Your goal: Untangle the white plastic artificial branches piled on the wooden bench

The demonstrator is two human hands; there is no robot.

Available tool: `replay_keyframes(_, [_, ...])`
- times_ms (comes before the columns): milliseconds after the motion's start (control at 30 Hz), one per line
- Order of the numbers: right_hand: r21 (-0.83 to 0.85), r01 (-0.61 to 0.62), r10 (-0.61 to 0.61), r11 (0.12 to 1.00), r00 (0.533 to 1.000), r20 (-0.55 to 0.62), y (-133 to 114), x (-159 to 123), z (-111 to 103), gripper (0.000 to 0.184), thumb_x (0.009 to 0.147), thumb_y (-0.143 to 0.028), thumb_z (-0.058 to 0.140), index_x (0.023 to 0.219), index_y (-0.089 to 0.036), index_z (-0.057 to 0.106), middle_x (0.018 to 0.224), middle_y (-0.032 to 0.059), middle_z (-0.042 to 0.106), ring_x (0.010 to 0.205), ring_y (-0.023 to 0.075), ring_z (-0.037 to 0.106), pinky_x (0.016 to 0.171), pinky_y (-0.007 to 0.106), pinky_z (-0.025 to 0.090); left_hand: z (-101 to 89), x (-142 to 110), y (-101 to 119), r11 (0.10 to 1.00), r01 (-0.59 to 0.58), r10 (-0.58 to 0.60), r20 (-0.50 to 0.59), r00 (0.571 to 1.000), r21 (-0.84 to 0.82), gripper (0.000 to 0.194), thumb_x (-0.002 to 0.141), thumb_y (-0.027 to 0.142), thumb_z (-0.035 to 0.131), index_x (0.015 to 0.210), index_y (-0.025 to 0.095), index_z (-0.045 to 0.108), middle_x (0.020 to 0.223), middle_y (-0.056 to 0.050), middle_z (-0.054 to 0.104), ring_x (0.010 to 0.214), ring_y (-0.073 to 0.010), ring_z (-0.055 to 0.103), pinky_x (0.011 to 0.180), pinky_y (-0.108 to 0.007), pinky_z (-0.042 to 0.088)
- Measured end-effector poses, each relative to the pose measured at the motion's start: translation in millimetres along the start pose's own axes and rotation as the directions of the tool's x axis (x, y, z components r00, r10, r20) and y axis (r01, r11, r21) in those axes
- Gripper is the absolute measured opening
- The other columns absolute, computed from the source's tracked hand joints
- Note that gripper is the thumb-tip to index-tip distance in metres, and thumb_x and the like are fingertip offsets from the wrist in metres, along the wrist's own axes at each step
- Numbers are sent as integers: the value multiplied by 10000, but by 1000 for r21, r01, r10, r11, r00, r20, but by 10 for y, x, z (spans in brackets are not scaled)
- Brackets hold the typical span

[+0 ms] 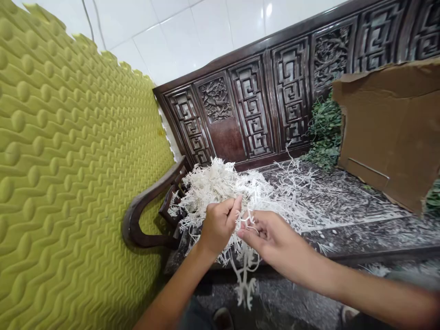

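Observation:
A large tangled mass of white dried branching sprigs (223,185) lies on the dark bench seat (343,197) beside the armrest. My left hand (218,224) is closed at the front of the mass, gripping its white stems. My right hand (268,233) is just to its right, with the fingertips pinched on a thin white twig (248,221). A white sprig (245,284) hangs down below my hands, past the front edge of the seat. The lower stems are partly hidden by my fingers.
A carved dark wooden bench back (250,110) runs behind the seat, with a curved wooden armrest (144,215) at left. Yellow-green textured foam panelling (68,146) covers the left wall. A bundle of green foliage (325,130) and a brown cardboard sheet (392,133) stand at right.

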State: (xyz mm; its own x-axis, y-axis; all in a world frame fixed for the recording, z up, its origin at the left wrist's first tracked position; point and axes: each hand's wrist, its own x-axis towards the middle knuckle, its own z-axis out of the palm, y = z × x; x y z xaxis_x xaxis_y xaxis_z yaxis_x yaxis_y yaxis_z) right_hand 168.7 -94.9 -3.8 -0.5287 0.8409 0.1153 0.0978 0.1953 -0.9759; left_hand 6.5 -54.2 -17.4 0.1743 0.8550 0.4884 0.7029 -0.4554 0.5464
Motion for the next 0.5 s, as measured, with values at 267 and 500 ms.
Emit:
replay_keyframes(267, [67, -142, 134, 988, 985, 109, 3, -393, 90, 201, 811, -405, 595, 768, -211, 563, 674, 13, 498, 600, 146, 453, 509, 264, 326, -627, -49, -1007, 929, 296, -217, -321, 922, 222, 450, 903, 422, 372, 544, 214, 198, 523, 48, 144, 496, -101, 178, 495, -275, 132])
replay_keyframes(500, [322, -355, 352, 878, 933, 71, 154, -188, -270, 259, 771, -420, 671, 817, -207, 530, 551, -82, 298, 486, 92, 249, 488, 239, 268, -466, -122, -772, 953, 208, -179, -143, 973, 220, 442, 894, 429, 421, 568, 193, 237, 565, 43, 170, 522, -100, 222, 515, -259, 170])
